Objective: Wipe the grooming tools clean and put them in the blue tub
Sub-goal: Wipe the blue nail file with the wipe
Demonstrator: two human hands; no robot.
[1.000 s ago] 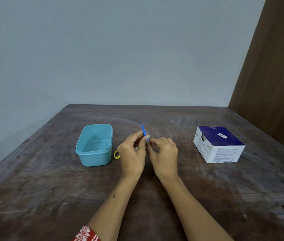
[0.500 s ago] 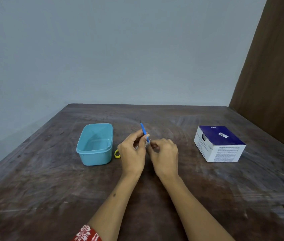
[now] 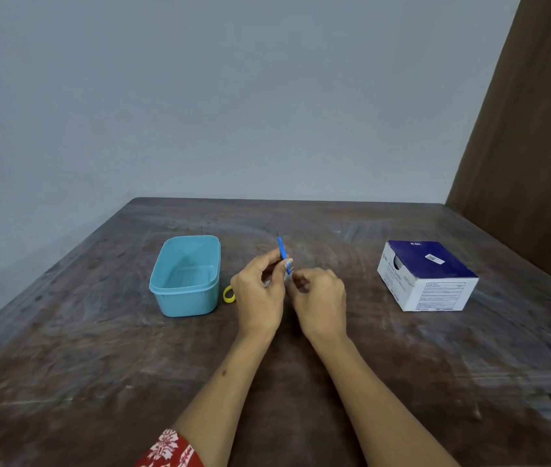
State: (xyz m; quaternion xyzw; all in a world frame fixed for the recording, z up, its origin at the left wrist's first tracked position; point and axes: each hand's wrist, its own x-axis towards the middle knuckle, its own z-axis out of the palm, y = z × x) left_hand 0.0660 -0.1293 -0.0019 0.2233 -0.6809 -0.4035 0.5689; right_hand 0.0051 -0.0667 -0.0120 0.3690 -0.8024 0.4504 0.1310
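My left hand [image 3: 258,294] pinches a thin blue grooming tool [image 3: 282,252] that points up and away, its dark tip free. My right hand [image 3: 320,298] is curled close against it and pinches a small pale wipe [image 3: 288,277] at the tool's lower end. The blue tub [image 3: 185,276] stands to the left of my hands with nothing in it. A yellow loop of another tool [image 3: 228,294] peeks out between the tub and my left hand; the remainder of it is hidden.
A blue and white box [image 3: 427,276] of wipes stands on the right of the dark wooden table [image 3: 99,365]. A grey wall runs behind, and a brown panel [image 3: 530,163] rises at the right edge.
Both hands stay together at the table's middle; the blue tool has barely shifted, with only small finger movements around it.
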